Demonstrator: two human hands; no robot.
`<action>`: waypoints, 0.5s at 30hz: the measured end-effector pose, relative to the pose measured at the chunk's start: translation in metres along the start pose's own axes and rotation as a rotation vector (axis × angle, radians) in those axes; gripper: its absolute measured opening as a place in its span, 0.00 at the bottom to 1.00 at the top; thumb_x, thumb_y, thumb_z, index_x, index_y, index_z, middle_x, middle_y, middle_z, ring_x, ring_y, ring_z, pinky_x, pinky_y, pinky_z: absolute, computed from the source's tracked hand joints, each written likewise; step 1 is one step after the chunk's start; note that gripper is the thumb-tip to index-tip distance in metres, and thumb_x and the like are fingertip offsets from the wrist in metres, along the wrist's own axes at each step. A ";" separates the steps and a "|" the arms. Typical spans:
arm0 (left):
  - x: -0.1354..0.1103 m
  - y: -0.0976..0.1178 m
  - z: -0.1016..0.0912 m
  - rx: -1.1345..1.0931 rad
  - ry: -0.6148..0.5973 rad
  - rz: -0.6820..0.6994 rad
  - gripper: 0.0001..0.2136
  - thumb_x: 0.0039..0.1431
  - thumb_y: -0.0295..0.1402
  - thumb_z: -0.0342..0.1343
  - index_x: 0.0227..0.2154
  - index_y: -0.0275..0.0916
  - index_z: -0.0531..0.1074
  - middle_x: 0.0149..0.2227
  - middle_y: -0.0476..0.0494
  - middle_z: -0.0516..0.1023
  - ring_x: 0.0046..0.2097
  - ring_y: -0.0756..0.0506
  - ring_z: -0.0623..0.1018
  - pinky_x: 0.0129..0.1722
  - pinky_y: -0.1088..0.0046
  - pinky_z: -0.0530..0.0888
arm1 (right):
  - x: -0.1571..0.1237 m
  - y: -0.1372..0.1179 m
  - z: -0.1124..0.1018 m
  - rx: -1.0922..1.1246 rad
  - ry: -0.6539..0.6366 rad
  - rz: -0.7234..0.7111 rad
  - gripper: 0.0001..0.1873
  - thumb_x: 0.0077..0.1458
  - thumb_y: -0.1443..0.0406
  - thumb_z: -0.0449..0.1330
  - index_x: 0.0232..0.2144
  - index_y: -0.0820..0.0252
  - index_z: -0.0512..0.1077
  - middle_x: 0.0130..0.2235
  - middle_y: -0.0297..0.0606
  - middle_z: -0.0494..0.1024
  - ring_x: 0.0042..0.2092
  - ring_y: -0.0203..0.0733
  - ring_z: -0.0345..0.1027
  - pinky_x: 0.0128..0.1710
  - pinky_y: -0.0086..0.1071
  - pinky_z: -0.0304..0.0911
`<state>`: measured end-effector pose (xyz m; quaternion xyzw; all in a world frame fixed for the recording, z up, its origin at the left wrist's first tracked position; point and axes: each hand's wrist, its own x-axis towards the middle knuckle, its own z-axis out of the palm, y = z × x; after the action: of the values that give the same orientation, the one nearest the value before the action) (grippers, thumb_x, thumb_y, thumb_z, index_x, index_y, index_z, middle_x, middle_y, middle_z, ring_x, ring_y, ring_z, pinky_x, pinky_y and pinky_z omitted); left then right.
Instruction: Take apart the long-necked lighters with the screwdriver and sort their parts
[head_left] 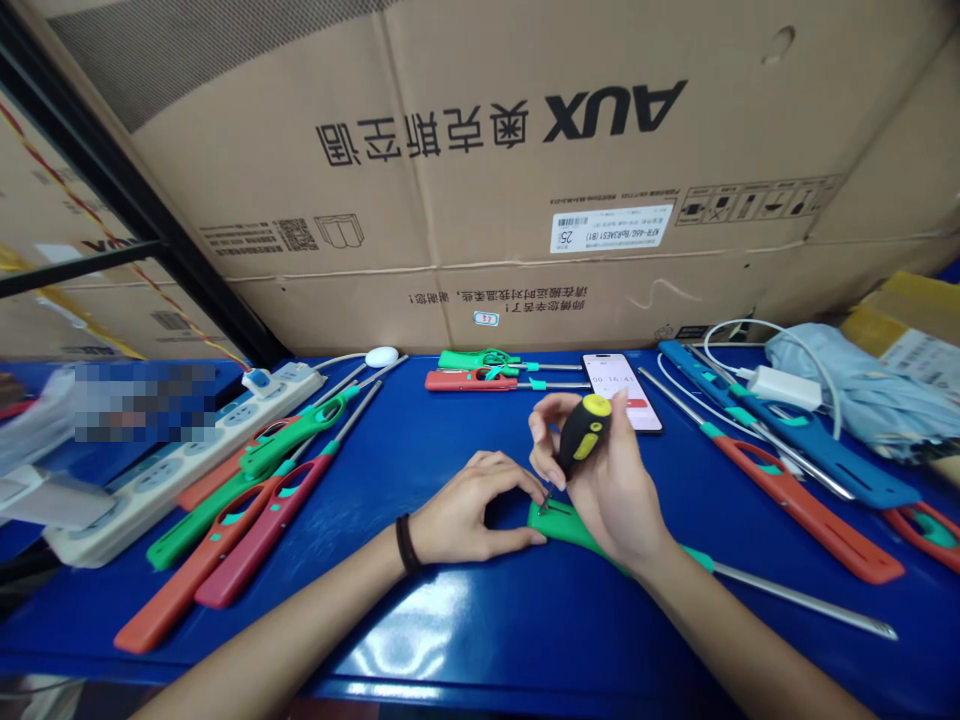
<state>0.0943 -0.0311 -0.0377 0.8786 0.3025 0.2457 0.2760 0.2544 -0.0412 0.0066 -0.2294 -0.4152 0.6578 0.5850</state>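
A green long-necked gas lighter (568, 522) lies on the blue tabletop, its metal tube pointing to the lower right. My left hand (466, 508) holds the butt of its handle between thumb and fingers. Wrapped in my right hand (619, 480) is a screwdriver (585, 437) with a black and yellow handle. It stands tilted, shaft down over the lighter's handle near my left fingertips. Its exact contact with the lighter is too small to make out. My right hand and wrist cover the lighter's middle.
Several red, orange and green lighters (259, 525) lie left beside a white power strip (202, 450). Two more (472, 380) are behind my hands, near a phone (622, 390). Orange and blue lighters (810, 510) lie right. A large cardboard box (450, 220) backs the table (420, 640).
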 end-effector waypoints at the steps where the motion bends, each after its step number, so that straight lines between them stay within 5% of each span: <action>1: 0.000 0.000 0.000 -0.002 -0.005 -0.006 0.14 0.52 0.38 0.63 0.39 0.41 0.69 0.43 0.46 0.76 0.47 0.44 0.72 0.51 0.66 0.63 | 0.000 0.001 0.000 -0.001 0.007 -0.027 0.27 0.52 0.39 0.49 0.32 0.55 0.68 0.28 0.32 0.67 0.19 0.31 0.52 0.16 0.28 0.51; 6: 0.000 0.000 0.000 -0.004 -0.005 -0.002 0.13 0.52 0.38 0.63 0.38 0.41 0.69 0.42 0.47 0.76 0.46 0.45 0.72 0.51 0.67 0.63 | -0.001 0.004 -0.004 -0.116 -0.036 -0.021 0.24 0.54 0.43 0.51 0.33 0.56 0.67 0.22 0.29 0.64 0.21 0.33 0.53 0.19 0.28 0.52; 10: 0.000 0.001 0.000 0.006 0.005 0.006 0.13 0.52 0.38 0.63 0.38 0.41 0.69 0.42 0.47 0.76 0.46 0.45 0.72 0.50 0.68 0.64 | -0.002 0.004 -0.003 -0.057 -0.032 0.020 0.25 0.57 0.44 0.47 0.35 0.56 0.69 0.31 0.33 0.68 0.21 0.32 0.54 0.19 0.29 0.53; 15: 0.000 0.000 0.000 0.003 -0.006 -0.009 0.13 0.52 0.39 0.62 0.39 0.41 0.70 0.42 0.46 0.76 0.46 0.44 0.72 0.51 0.67 0.64 | -0.002 0.005 -0.003 -0.092 -0.045 -0.081 0.20 0.55 0.45 0.52 0.36 0.53 0.65 0.27 0.29 0.67 0.20 0.31 0.52 0.16 0.27 0.48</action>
<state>0.0944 -0.0312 -0.0377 0.8784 0.3058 0.2414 0.2767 0.2544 -0.0424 -0.0001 -0.2242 -0.4668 0.6188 0.5907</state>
